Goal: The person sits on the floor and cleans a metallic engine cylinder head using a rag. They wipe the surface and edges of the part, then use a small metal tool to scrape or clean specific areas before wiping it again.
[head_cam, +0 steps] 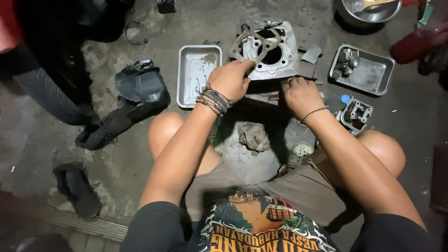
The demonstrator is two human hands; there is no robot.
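I squat over a concrete floor. My left hand (229, 80), with several woven bracelets on the wrist, pinches a thin metal gasket (254, 45) with a large round hole and lifts it, tilted, over a grey engine cylinder block (280, 58). My right hand (302, 95), wearing a thin cord bracelet, rests with fingers curled on the block's lower front edge. Whether it grips anything is hidden.
An empty metal tray (195, 74) lies left of the block. Another tray (368, 70) at right holds a small engine part. A cast metal part (355, 114), a blue cap (345, 99), a rag (254, 137), dark shoes (77, 186), a tyre (46, 93) and a steel bowl (371, 10) surround me.
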